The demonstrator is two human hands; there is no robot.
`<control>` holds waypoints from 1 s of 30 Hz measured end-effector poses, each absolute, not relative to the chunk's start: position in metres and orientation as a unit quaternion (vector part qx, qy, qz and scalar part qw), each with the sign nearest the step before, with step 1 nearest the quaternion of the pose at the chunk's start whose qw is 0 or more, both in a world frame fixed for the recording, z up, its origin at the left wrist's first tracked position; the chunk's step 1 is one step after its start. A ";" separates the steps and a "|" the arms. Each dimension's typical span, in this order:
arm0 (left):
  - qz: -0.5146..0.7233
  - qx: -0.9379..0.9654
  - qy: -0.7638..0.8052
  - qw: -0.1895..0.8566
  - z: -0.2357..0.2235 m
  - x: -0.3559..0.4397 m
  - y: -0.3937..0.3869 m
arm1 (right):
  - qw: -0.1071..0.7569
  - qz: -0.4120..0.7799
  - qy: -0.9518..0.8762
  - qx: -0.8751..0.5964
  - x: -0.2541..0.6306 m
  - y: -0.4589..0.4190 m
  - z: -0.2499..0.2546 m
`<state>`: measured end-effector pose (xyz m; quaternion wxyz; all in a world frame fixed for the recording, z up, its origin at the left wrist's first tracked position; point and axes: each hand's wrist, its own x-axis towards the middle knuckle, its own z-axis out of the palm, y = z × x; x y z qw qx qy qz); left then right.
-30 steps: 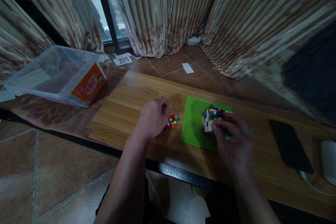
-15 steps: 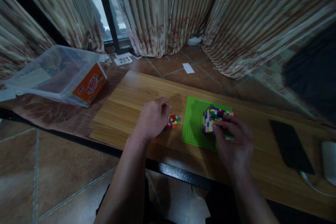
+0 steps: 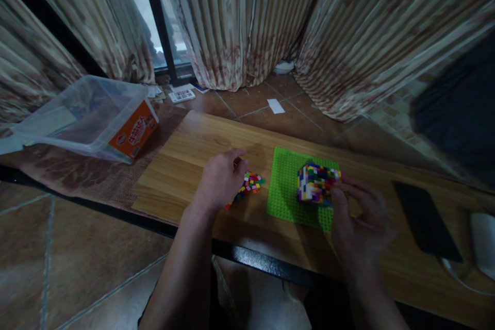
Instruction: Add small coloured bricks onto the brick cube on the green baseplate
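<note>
A many-coloured block of small bricks (image 3: 315,182) stands on a green studded baseplate (image 3: 285,181) on the wooden table (image 3: 185,165). My right hand (image 3: 359,221) sits just right of the block, fingertips touching its right side, fingers bent and apart. My left hand (image 3: 220,180) rests on the table left of the baseplate, fingers curled over a small heap of loose coloured bricks (image 3: 249,185). Whether it pinches one is hidden.
A clear plastic tub with an orange label (image 3: 88,116) lies at the left on a brown mat. A black phone (image 3: 423,219) and a white object with a cable (image 3: 481,237) lie at the right. Curtains hang behind; tiled floor lies beyond the table.
My right hand has slid off the front of the brick block to its right side, uncovering it. The view has shifted slightly. My left hand stays over the loose bricks.
</note>
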<state>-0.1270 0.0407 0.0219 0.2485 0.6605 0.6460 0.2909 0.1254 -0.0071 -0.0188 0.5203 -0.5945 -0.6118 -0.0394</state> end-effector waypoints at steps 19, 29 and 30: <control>0.304 0.664 0.639 0.241 -0.010 -0.147 0.048 | 0.401 0.124 -0.745 -0.519 0.052 -0.003 -0.051; 0.441 0.556 0.664 0.234 -0.044 -0.128 -0.002 | 0.380 0.228 -0.771 -0.458 0.019 0.028 -0.072; 0.450 0.542 0.673 0.226 -0.045 -0.123 -0.003 | 0.381 0.232 -0.771 -0.456 0.018 0.028 -0.073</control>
